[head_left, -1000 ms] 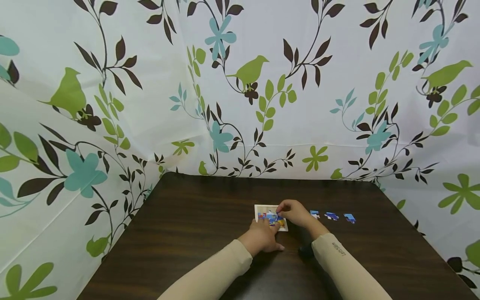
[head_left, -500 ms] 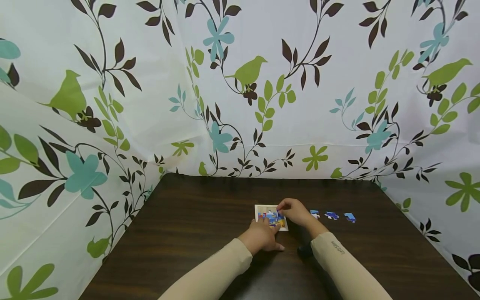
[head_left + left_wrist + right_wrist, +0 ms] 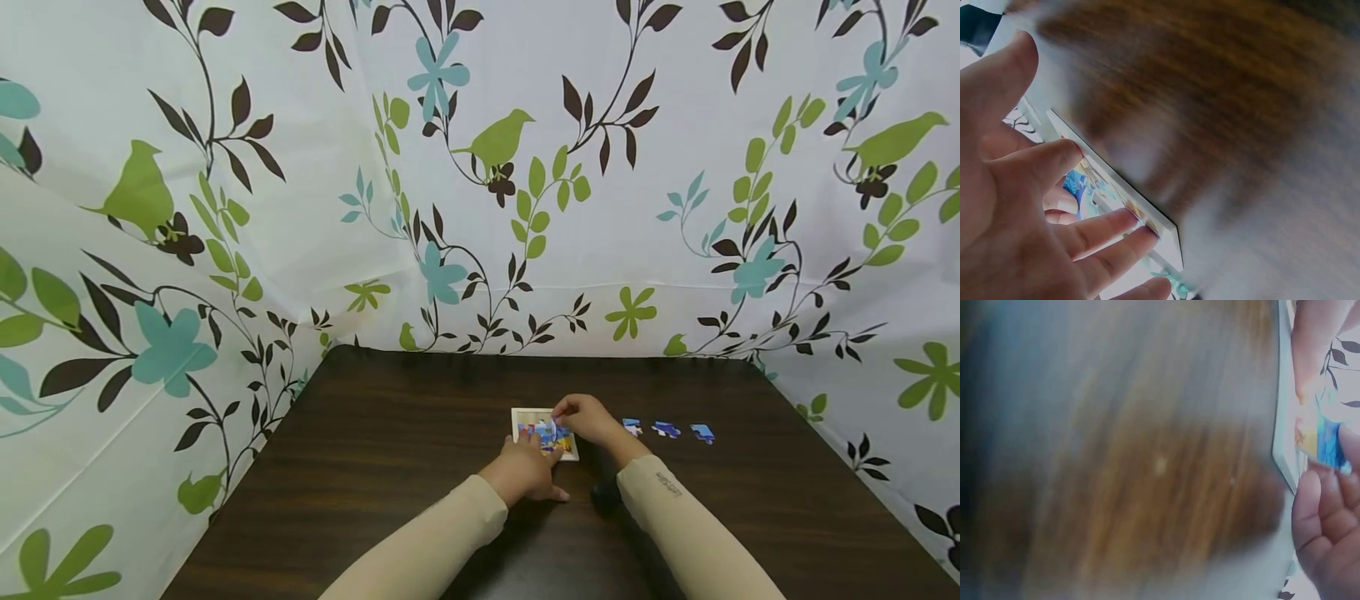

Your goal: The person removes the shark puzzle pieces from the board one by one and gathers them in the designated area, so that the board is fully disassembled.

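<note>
Pinches blue piece point(image 3: 1330, 444) in right hand point(image 3: 588, 418) at pale-framed jigsaw point(image 3: 534, 416), short of wood-grain table point(image 3: 412, 450)'s far edge; rests left hand point(image 3: 519, 468), fingers spread, over jigsaw's near edge. Includes three knobbed pieces point(image 3: 666, 429) rightward. Shows unreadable sleeve print point(image 3: 667, 483).

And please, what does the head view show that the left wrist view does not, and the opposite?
Only the head view shows the three loose puzzle pieces, in a row to the right of the puzzle tray, and the left sleeve.

Only the left wrist view shows the palm side of the left hand.

Both show that hand's fingers at the tray, the table and the patterned backdrop.
</note>
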{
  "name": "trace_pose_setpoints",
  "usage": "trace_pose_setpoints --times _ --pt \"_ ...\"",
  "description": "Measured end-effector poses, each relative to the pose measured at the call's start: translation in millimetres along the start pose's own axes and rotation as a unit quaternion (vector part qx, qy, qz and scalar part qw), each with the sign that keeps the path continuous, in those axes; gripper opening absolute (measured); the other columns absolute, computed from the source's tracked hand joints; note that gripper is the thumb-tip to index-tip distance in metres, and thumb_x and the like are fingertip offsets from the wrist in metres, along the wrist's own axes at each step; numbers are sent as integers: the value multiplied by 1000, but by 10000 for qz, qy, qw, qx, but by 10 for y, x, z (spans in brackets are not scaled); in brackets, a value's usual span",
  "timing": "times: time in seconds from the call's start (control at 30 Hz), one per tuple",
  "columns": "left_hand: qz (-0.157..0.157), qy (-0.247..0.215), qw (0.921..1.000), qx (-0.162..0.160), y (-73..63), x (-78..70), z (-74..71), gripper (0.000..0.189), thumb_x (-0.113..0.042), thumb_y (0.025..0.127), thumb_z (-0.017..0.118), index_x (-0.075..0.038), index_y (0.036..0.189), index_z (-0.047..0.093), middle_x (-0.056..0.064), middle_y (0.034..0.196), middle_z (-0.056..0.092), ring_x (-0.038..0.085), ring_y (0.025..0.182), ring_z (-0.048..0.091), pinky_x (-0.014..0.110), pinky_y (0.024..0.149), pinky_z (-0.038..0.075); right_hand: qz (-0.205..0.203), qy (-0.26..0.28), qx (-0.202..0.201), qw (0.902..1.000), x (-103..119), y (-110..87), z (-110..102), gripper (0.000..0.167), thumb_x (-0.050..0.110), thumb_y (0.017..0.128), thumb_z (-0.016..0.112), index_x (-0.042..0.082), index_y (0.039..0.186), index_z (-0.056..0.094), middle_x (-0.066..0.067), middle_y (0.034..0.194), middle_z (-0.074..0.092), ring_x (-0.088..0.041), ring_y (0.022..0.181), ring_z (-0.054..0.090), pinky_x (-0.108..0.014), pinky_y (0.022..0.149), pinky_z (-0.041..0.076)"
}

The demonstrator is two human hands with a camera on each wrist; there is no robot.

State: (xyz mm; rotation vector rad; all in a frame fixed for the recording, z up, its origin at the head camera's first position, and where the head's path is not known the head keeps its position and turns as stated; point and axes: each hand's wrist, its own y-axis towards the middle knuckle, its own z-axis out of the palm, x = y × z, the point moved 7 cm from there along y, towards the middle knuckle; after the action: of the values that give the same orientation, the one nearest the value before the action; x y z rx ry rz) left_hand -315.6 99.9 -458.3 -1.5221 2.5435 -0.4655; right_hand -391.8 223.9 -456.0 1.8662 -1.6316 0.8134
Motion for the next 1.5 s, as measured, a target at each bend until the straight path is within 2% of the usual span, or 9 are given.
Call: trace_pose_setpoints --times 0.13,0.33,0.67,0.9,1.07,1.23,1.5 --pt "12 36 10000 25 -28 -8 -21 77 -75 84 54 -45 152 33 5 163 27 28 153 22 50 120 28 -184 -64 48 9998 9 -12 -5 6 3 92 67 7 93 71 -5 92 67 -18 86 61 -36 80 54" --pt "28 25 9999 103 -71 -11 -57 77 -74 85 54 -44 153 33 5 163 27 28 153 22 51 121 25 -424 -179 73 9989 51 -13 10 4 2 93 66 3 94 69 -6 91 67 -17 84 61 -35 76 54" --pt "140 -105 9998 48 -75 -3 -1 78 -75 84 54 -45 153 32 6 161 32 26 150 29 51 119 29 -447 -270 172 9985 51 -43 73 8 7 94 66 -1 94 67 -3 87 66 -14 80 59 -34 75 53" --pt "71 -316 9995 -33 -63 26 -5 81 -74 85 54 -37 155 33 8 161 33 27 150 28 50 119 29 -429 -263 163 9986 45 -59 87 7 6 92 69 -1 94 68 -3 86 66 -15 80 59 -34 74 53" --pt "22 -298 9995 -76 -50 27 1 80 -73 86 55 -35 153 37 6 162 31 27 152 25 51 120 28 -404 -186 207 9988 36 -70 74 3 3 90 69 2 92 68 -4 87 66 -15 81 60 -35 75 54" --pt "24 -188 9996 -192 -19 25 20 79 -72 85 57 -35 152 40 7 162 31 28 151 27 53 119 28 -502 -94 236 9984 19 -50 59 6 -1 88 69 5 90 68 -5 87 67 -15 81 61 -33 74 54" --pt "16 -30 9997 -249 27 21 4 79 -74 85 56 -37 152 38 7 162 31 28 151 27 53 119 28 -413 -101 69 9991 25 -18 8 7 -1 88 69 5 90 69 -5 86 66 -16 80 60 -33 73 53"
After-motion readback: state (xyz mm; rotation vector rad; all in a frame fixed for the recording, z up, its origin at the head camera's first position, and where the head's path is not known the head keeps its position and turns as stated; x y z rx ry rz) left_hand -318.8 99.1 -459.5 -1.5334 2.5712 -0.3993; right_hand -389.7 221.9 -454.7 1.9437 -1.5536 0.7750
